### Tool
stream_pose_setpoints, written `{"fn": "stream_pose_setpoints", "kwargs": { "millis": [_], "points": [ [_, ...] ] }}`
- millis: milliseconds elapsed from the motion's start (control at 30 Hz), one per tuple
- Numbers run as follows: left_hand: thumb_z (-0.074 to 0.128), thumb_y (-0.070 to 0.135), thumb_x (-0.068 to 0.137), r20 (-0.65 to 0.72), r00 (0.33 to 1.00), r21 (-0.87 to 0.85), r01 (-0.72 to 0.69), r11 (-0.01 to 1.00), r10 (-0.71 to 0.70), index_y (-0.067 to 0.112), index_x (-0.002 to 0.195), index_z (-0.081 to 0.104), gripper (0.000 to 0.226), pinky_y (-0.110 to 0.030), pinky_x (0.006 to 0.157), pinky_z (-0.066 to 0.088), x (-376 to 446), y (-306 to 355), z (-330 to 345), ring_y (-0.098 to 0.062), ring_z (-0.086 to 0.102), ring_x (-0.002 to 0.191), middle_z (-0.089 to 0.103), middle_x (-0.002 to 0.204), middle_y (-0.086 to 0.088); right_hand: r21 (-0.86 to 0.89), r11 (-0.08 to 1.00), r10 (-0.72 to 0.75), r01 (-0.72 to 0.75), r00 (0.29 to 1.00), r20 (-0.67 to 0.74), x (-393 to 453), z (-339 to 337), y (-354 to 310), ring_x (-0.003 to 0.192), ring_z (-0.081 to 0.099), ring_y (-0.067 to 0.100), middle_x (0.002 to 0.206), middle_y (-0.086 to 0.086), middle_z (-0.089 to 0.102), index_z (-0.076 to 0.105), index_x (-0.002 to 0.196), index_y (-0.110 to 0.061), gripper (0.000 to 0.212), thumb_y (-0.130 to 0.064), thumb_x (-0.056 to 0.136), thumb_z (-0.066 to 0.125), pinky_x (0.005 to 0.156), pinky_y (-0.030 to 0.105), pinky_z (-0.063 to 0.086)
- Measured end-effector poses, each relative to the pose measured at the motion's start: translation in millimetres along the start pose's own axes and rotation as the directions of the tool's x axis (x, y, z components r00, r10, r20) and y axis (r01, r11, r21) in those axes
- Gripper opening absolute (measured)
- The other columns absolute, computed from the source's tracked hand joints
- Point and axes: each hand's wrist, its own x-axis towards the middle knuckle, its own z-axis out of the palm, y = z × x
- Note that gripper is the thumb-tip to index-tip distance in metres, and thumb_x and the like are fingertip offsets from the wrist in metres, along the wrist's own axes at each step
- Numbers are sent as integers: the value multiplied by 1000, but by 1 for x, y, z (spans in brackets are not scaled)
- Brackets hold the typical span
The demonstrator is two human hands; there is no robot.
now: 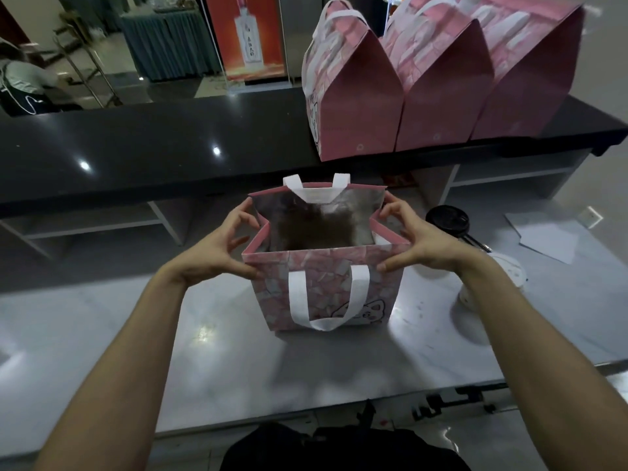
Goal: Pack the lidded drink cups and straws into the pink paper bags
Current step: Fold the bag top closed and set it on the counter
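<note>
Left hand (221, 246) and right hand (409, 241) each pinched the open pink paper bag (326, 287) rim; inside dim, possibly empty.

We see an open pink paper bag (326, 290) standing upright, silver-lined, its white handle hanging down the front. Right of the bag stands a black-lidded cup (448, 219). Behind the bag, three closed pink bags (441, 93) stand in a row.
</note>
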Motion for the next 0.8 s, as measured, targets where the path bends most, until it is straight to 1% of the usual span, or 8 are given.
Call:
{"fn": "stream_pose_setpoints", "kwargs": {
  "millis": [100, 200, 300, 400, 467, 533, 667, 800],
  "points": [
    [103, 37, 55, -49, 999, -42, 0, 999, -2, 36, 114, 61, 72, -57, 120, 49, 7, 1, -4, -24, 38, 158, 32, 166, 28, -20, 999, -32, 31, 998, -51, 7, -7, -1, 155, 34, 10, 165, -36, 29, 51, 133, -32, 100, -56, 54, 107, 124, 55, 38],
    [109, 43, 50, -140, 990, -75, -17, 997, 6, 37, 121, 56, 88, -57, 123, 46, 13, -1, -4, -21, 49, 150, 52, 152, 13, -68, 998, -24, 13, 986, -164, 11, -8, -1, 146, 47, 16, 148, -25, 54, 55, 125, -33, 95, -65, 51, 104, 126, 56, 34],
    [107, 37, 55, -212, 976, -29, -55, 998, 47, 40, 141, 48, 104, -51, 126, 43, 19, -5, -5, -14, 57, 140, 55, 145, 6, -48, 999, -9, -4, 966, -260, 13, -4, -2, 140, 53, 14, 139, -17, 59, 50, 125, -40, 97, -69, 49, 102, 127, 50, 37],
    [105, 38, 61, -202, 979, -17, -41, 999, 37, 51, 154, 43, 113, -50, 119, 51, 19, -4, -5, -22, 58, 140, 54, 146, 2, -20, 1000, -13, 8, 960, -278, 15, 0, -5, 135, 56, 13, 135, -13, 57, 40, 136, -52, 105, -60, 53, 103, 123, 48, 41],
    [101, 44, 65, -200, 978, 22, -50, 999, 53, 44, 147, 56, 94, -56, 116, 53, 18, -4, -2, -21, 60, 138, 61, 142, 7, -63, 998, -37, 21, 964, -265, 15, 1, -10, 133, 57, 12, 132, -13, 58, 46, 136, -55, 95, -59, 57, 99, 122, 50, 43],
    [97, 48, 68, -210, 976, 49, -56, 997, 66, 37, 134, 67, 74, -60, 113, 55, 18, -1, 2, -18, 62, 136, 66, 139, 12, -133, 991, -70, 36, 962, -262, 14, 1, -14, 130, 57, 7, 130, -17, 61, 59, 125, -53, 73, -64, 60, 92, 120, 50, 45],
    [91, 51, 74, -274, 955, 94, -85, 992, 108, 34, 119, 72, 52, -57, 106, 60, 19, 6, 12, -16, 65, 132, 71, 136, 14, -153, 988, -59, 15, 957, -284, 13, 2, -14, 134, 59, 13, 130, -19, 67, 66, 119, -46, 58, -58, 68, 91, 115, 52, 50],
    [91, 27, 88, -332, 930, 172, -101, 980, 154, 34, 117, 69, 37, -55, 106, 60, 22, 3, 20, -15, 67, 126, 74, 125, 12, -192, 981, -85, 26, 948, -306, 13, 5, -7, 126, 62, 3, 124, -19, 69, 60, 122, -46, 54, -33, 81, 93, 114, 44, 51]
  ]
}}
